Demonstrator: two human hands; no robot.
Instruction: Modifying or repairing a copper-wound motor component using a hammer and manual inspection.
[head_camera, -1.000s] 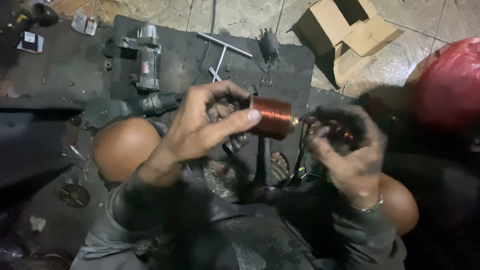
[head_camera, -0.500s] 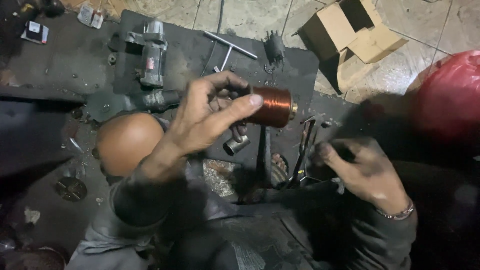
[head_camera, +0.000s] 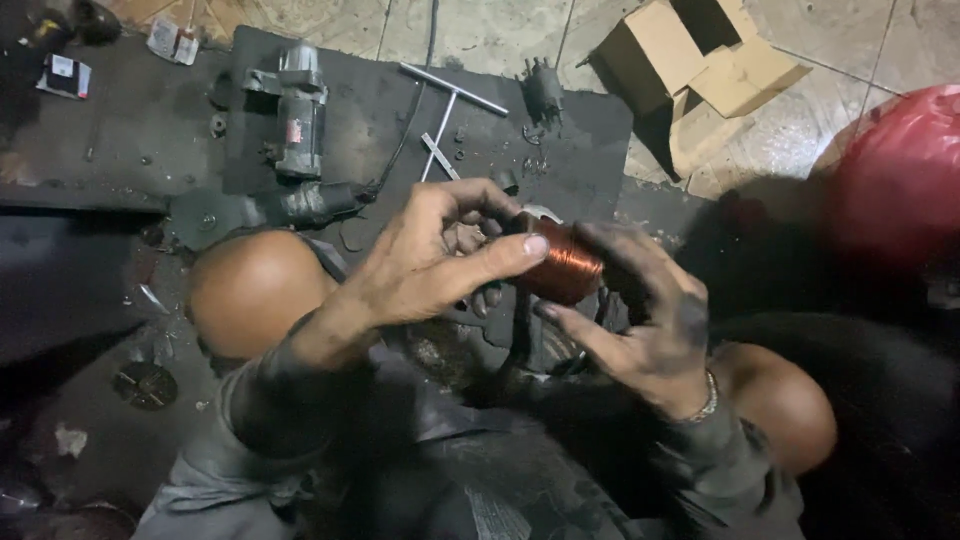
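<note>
Gripping round copper-wound coil: left hand fingers clamped on it | right hand fingers closing around its end | next: steady two-handed hold.

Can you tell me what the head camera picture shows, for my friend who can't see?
Two grimy hands, left hand and right hand, hold a shiny copper wire coil above a dark mat with a grey motor, metal tools and a cardboard box nearby.
</note>
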